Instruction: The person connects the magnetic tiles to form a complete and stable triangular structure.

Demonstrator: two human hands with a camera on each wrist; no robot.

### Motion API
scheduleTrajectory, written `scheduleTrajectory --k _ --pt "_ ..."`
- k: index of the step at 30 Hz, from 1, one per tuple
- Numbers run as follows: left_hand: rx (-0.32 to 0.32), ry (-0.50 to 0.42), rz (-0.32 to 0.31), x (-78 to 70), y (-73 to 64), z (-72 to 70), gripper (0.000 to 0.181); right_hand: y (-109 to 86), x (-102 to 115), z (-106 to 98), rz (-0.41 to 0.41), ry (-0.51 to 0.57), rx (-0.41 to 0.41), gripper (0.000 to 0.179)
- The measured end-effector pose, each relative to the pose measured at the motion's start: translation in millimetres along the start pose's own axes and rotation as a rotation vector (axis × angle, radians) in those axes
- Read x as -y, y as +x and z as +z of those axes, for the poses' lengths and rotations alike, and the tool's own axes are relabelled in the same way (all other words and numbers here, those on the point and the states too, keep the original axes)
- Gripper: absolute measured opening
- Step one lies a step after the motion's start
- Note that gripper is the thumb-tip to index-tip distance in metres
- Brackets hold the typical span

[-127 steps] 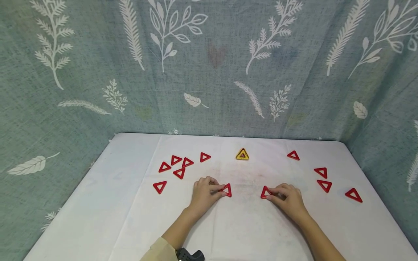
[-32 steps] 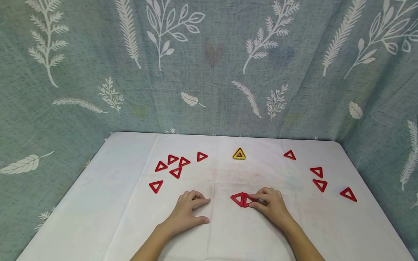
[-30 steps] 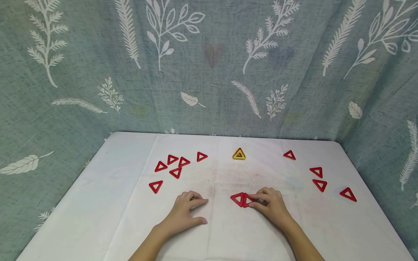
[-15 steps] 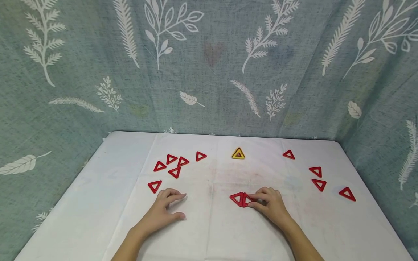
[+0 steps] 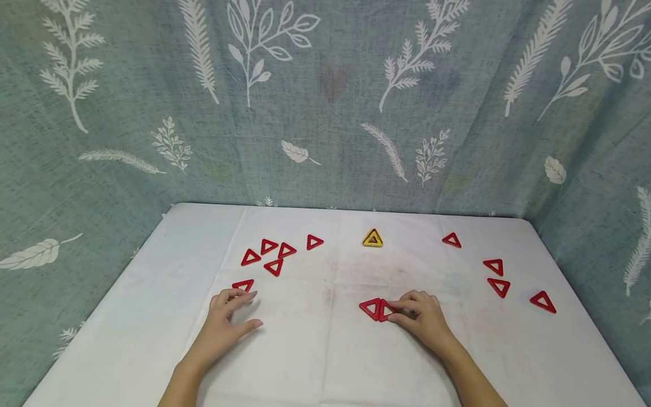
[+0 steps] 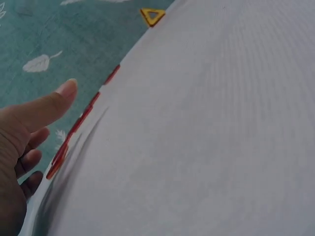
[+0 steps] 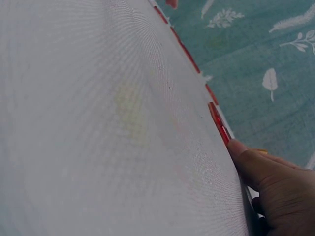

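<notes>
In the head view two red triangle frames lie edge to edge near the middle of the table. My right hand (image 5: 423, 320) pinches the right-hand triangle (image 5: 384, 318) between thumb and forefinger. Touching it on the left is the other triangle (image 5: 368, 308). My left hand (image 5: 222, 323) holds nothing; thumb and forefinger stand apart beside a single red triangle (image 5: 243, 284), whose lower part the fingers cover. In the left wrist view the left thumb (image 6: 49, 109) is raised off the cloth. The right wrist view shows the right thumb (image 7: 251, 160) on a red edge.
Several red triangles (image 5: 273, 267) are grouped at the back left, one more (image 5: 314, 242) beside them. A yellow triangle (image 5: 373, 239) stands at the back middle. Several red triangles (image 5: 498, 287) are scattered at the right. White cloth (image 5: 325, 367) covers the table; a leaf-patterned curtain (image 5: 325, 169) surrounds it.
The two red triangles, held apart by both hands at first, came together. My left hand let go and moved left to the single triangle. The right hand keeps its pinch, nearly still lately.
</notes>
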State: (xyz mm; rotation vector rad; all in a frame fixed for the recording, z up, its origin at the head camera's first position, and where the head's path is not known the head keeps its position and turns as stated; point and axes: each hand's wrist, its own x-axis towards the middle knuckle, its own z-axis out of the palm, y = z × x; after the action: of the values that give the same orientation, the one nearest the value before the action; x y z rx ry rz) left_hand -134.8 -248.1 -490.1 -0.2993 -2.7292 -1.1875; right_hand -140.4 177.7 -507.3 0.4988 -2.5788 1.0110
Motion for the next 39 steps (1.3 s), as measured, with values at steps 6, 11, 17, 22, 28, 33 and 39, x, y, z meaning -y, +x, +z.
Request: scheduleTrajectory --k 6,11,17,22,28,33,39 --pt "-0.028 0.051 -0.021 5.5 11.0 -2.6 0.060 -0.2 -1 -1 0.004 0.003 -0.004 0.030" --pt "-0.039 0.095 -0.096 16.2 18.4 -7.5 0.061 -0.7 -1 -2 0.015 0.001 0.018 0.030" --pt "-0.025 0.107 -0.168 26.6 31.3 -12.1 0.063 -0.6 0 -3 0.028 -0.005 0.008 0.030" --pt "-0.035 0.159 -0.158 31.3 37.1 -14.9 0.060 -0.7 2 -2 0.048 0.012 0.021 0.030" --pt "-0.036 0.189 -0.148 34.9 37.6 -14.9 0.053 -3.2 2 0 0.065 0.008 0.033 0.030" --pt "-0.037 0.186 -0.171 31.4 36.8 -11.5 0.051 -2.5 0 -1 0.042 0.000 0.011 0.029" --pt "-0.063 0.199 -0.174 25.8 32.9 -10.2 0.050 -0.7 2 -1 0.059 0.004 0.023 0.029"
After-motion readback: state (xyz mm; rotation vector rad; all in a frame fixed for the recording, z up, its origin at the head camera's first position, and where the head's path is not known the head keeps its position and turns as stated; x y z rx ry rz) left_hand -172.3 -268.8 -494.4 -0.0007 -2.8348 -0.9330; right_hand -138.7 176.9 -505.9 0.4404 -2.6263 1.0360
